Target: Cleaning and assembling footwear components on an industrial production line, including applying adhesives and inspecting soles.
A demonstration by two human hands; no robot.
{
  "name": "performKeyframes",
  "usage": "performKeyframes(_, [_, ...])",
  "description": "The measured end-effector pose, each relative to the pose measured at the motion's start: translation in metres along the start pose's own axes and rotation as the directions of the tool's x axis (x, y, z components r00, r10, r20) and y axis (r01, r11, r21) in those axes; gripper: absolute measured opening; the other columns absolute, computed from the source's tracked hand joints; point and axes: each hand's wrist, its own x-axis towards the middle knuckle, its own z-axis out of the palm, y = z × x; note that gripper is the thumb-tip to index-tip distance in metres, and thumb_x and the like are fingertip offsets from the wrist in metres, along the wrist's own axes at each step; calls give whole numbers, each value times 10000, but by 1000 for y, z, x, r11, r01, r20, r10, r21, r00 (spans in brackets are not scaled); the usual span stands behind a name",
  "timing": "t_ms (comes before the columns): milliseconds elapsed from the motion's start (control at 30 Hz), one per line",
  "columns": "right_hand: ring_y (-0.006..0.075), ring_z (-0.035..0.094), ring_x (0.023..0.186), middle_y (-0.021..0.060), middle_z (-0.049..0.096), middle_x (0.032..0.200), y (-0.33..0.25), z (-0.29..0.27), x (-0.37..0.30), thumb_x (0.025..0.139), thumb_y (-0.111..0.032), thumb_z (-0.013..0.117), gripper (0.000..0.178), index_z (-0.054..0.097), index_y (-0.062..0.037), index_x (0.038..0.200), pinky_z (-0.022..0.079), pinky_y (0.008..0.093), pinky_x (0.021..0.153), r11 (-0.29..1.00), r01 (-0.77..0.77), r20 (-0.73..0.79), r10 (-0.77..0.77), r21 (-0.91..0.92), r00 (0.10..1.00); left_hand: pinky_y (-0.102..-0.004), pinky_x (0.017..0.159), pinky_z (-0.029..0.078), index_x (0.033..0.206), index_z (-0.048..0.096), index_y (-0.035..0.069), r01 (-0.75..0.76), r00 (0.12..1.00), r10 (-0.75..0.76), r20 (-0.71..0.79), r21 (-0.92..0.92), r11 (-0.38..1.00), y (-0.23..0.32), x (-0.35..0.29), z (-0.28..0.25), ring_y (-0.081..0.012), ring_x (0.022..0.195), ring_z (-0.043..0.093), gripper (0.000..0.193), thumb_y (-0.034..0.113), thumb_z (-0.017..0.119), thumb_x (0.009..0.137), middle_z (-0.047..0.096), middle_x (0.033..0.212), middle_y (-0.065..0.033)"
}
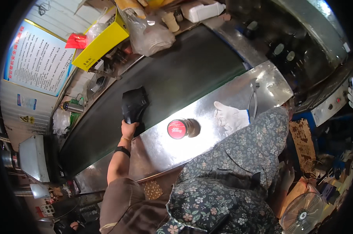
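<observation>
My left hand reaches over the metal ledge with its fingers closed on the lower end of a glossy black, bent piece. It looks like a leather or rubber boot upper, though its exact kind is unclear. The piece lies on or just over the dark belt; I cannot tell if it touches. At the right, beside the floral apron, my right hand is low and partly hidden, its fingers not clear.
On the metal ledge are a round red-lidded container, a white knit glove and metal pincers. A yellow box and plastic bag stand beyond the belt. A fan is at lower right.
</observation>
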Motion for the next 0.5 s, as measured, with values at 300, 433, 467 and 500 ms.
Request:
performKeyframes(300, [181, 632, 1017, 122, 660, 1073, -147, 78, 1, 942, -86, 614, 306, 590, 55, 1213, 502, 292, 883, 787, 614, 406, -543, -59, 735, -400, 972, 502, 1323, 533, -38, 397, 708, 553, 440, -895, 204, 85, -106, -98, -287, 1102, 634, 644, 290, 701, 794, 638, 1222, -167])
performKeyframes(433, [310, 550, 1258, 234, 467, 1447, -217, 135, -106, 779, -348, 820, 959, 293, 5, 1497, 463, 409, 1038, 638, 522, 645, -737, 565, 202, -385, 1026, 468, 1385, 475, -22, 742, 476, 765, 433, -666, -84, 131, -203, -49, -278, 1181, 594, 668, 283, 681, 827, 595, 1303, -166])
performKeyframes(467, [342, 518, 1284, 244, 414, 1482, -237, 133, -134, 689, -486, 812, 1138, 217, -13, 1536, 453, 445, 1046, 536, 541, 598, -798, 649, 74, -379, 1024, 467, 1393, 465, -16, 824, 350, 791, 502, -567, -4, 160, -231, -36, -273, 1183, 591, 665, 273, 674, 833, 588, 1312, -162])
performKeyframes(500, [323, 502, 1305, 253, 413, 1479, -249, 132, -156, 694, -511, 818, 1163, 202, -3, 1540, 453, 445, 1047, 453, 481, 518, -856, 751, -2, -372, 1022, 466, 1402, 454, -10, 866, 236, 792, 563, -492, 92, 184, -257, -36, -267, 1185, 588, 662, 263, 667, 839, 582, 1320, -159])
